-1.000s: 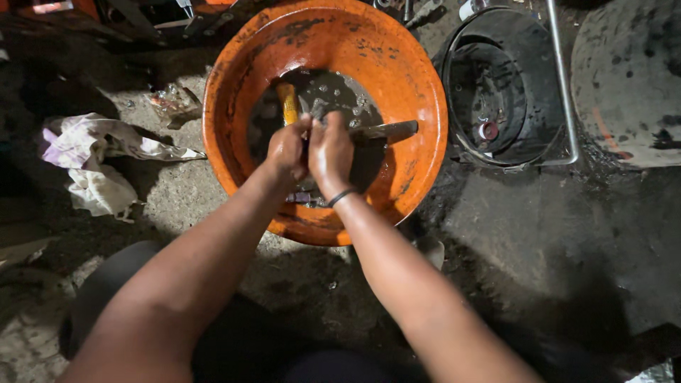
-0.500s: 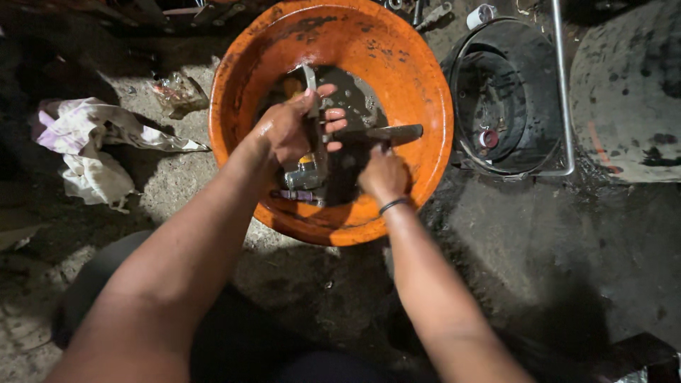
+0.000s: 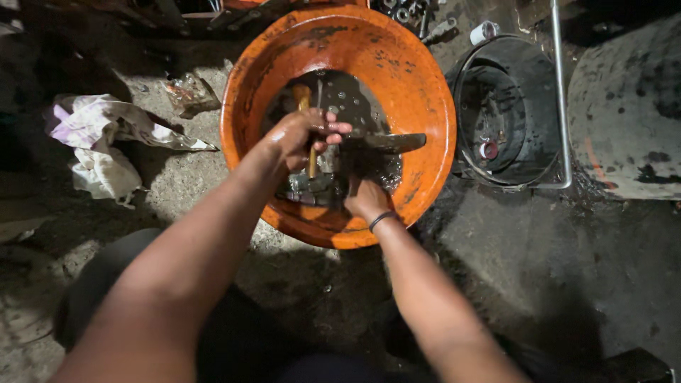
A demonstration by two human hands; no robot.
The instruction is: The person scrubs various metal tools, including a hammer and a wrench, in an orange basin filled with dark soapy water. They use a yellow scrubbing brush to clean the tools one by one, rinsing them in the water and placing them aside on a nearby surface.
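Basin: I've got an orange basin (image 3: 418, 85) on the dirty floor, dark liquid pooled at its bottom, metal bits lying in it.
L hand: my left hand (image 3: 301, 138) is over the basin's middle, fingers curled round a small metal part w/ a yellowish piece (image 3: 311, 159) showing below the palm. Wet, gripping, not spread.
R hand: my right hand (image 3: 365, 197) is low at the basin's near edge, down by the liquid, black band on the wrist. Fingers are tucked under; can't tell if they pinch anything.
Flat blade: a grey flat tool (image 3: 390, 142) lies across the basin toward its right edge, just beyond the right hand, not held as far as I see.
Wooden handle: a pale stick (image 3: 303, 96) pokes up at the basin's far side, behind the left hand.
Step, my read: washing parts in the basin; the left-hand part is mid-rinse, the rest sit soaking near the near edge.
Next move needs: prob. firm grip on the slippery part, right hand to come up & rub it, keep it over the liquid.
Around: crumpled cloth (image 3: 99, 145) on the floor left of the basin; black bucket (image 3: 507, 99) just right of it, w/ a small red item inside.
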